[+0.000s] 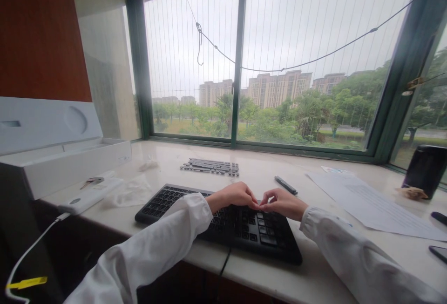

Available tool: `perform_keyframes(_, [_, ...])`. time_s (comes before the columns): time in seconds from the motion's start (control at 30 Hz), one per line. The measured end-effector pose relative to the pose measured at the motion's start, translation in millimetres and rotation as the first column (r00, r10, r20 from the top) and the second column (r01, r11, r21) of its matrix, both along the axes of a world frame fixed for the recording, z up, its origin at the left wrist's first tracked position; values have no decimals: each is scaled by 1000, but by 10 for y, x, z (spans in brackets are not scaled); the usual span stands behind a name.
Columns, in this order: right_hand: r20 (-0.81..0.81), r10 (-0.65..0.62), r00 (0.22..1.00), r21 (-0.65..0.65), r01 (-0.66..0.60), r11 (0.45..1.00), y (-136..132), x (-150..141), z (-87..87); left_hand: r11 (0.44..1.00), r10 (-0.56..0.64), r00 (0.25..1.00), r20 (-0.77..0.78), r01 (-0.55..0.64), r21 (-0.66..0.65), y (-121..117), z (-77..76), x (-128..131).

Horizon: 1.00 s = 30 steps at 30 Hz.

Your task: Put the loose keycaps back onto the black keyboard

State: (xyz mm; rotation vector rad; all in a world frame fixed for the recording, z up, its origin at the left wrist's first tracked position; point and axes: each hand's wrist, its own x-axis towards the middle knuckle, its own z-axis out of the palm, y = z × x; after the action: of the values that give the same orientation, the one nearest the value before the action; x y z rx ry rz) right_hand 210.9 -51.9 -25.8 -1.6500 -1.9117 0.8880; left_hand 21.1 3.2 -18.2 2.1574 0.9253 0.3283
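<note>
A black keyboard (268, 239) lies at a slant near the front edge of the white counter. Over its right part, my left hand (234, 195) and my right hand (283, 203) meet at the fingertips. Both are closed in a pinch; whatever may be between the fingers is too small to make out. Large keys are seated at the right end, while many other key positions look like bare sockets. Behind the keyboard, dark keycaps (211, 167) are laid out in rows. A slim dark pen-like tool (285, 185) rests just beyond my right hand.
An open white box (77, 162) stands at the left, near a white power strip (91, 196) with keys on it and crumpled clear plastic (127, 192). Printed paper (370, 201) lies at the right, before a black cylinder (426, 171). A window (234, 122) backs the counter.
</note>
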Motion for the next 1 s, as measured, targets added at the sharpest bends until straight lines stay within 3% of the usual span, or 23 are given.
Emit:
perform_keyframes(0.2, [-62, 39, 997, -18, -40, 999, 54, 47, -54, 997, 68, 991, -115, -63, 47, -36, 89, 64])
perform_keyframes(0.43, [-19, 90, 996, 1, -90, 996, 6, 25, 52, 984, 147, 976, -162, -127, 125, -131, 101, 95])
perform_keyframes(0.63, [152, 108, 982, 135, -129, 982, -32, 48, 114, 957, 245, 958, -149, -214, 196, -318, 65, 100])
perform_keyframes(0.73, [175, 6, 985, 245, -50, 968, -85, 50, 168, 935, 293, 947, -135, -254, 248, -442, 75, 107])
perform_keyframes(0.8, [161, -104, 981, 354, 40, 934, -169, 45, 232, 921, 308, 945, -112, -267, 286, -526, 76, 117])
perform_keyframes(0.87, [124, -211, 970, 491, 125, 862, -328, 28, 307, 905, 318, 944, -85, -275, 324, -603, 67, 126])
perform_keyframes(1.0, [-4, -389, 921, 748, 261, 610, -967, -69, 313, 875, 326, 945, -25, -292, 385, -682, 24, 120])
